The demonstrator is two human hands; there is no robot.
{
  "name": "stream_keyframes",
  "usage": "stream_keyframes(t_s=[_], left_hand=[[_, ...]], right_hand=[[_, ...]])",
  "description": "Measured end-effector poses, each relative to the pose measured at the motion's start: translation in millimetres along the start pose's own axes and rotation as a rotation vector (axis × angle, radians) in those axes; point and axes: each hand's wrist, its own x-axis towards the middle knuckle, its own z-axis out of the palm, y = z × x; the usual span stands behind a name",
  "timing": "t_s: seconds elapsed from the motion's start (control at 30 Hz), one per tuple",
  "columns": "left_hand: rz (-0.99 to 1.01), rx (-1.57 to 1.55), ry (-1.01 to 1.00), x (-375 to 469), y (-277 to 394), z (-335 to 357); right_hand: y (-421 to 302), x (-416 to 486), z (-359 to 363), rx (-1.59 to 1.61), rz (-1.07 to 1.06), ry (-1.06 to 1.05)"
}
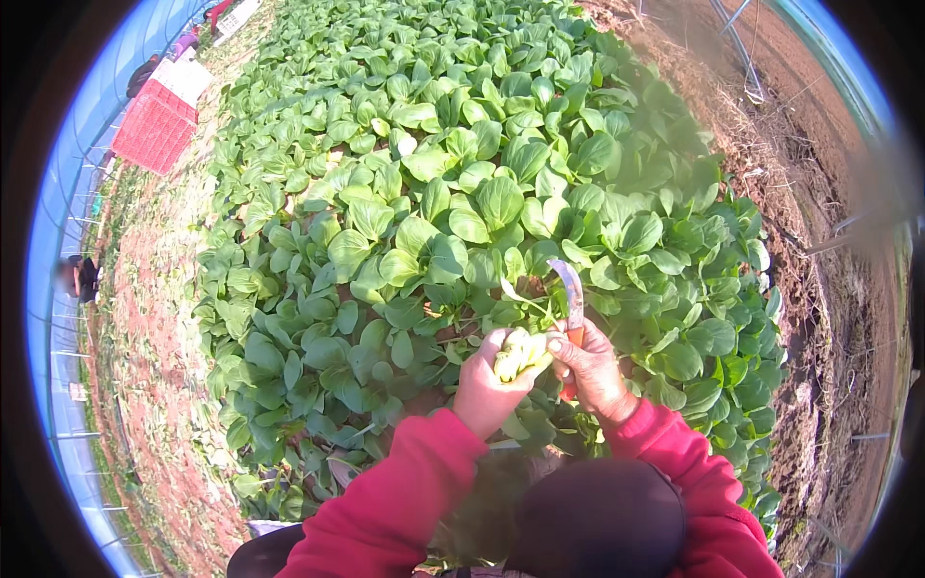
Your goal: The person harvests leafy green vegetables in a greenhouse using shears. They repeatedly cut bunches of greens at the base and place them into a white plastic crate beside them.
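Observation:
My left hand (491, 390) is closed around a bunch of leafy greens, its pale stem bases (519, 355) turned up towards me. Close against it on the right, my right hand (594, 368) grips the orange handle of a small sickle-shaped harvesting knife (572, 292). The curved blade points up and away from me, and its orange handle end shows below the fingers. My right thumb rests at the edge of the stems. Leaves of the held bunch are mostly hidden by my hands. Around both hands grow broad-leaved green plants that look like bok choy (500, 204).
A red plastic crate (155, 128) stands at the upper left beside pale crates (184, 78). Partly visible people are at the left rim. Trodden soil with leaf scraps (155, 311) borders the bed on the left, and bare soil with dry stalks (802, 246) on the right.

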Motion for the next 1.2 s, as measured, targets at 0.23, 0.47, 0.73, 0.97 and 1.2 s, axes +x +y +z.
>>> stream_keyframes(t_s=[0.23, 0.47, 0.73, 0.97, 1.2], left_hand=[[-0.064, -0.344, -0.110, -45, 47, -55], [0.004, -0.180, -0.042, -102, 130, -171], [-0.097, -0.943, 0.301, -280, 170, -341], [0.250, -1.048, 0.907, -513, 96, -388], [-0.460, 0.731, 1.519, -729, 31, -318]], right_hand=[[-60, -36, 59, -0.003, 0.179, -0.176], [-104, -59, 182, -0.676, -0.177, -0.520], [-64, -98, 286, -0.771, -0.116, -0.594], [22, -71, 260, -1.827, -0.339, -0.850], [35, -10, 209, -1.863, -0.020, -0.887]])
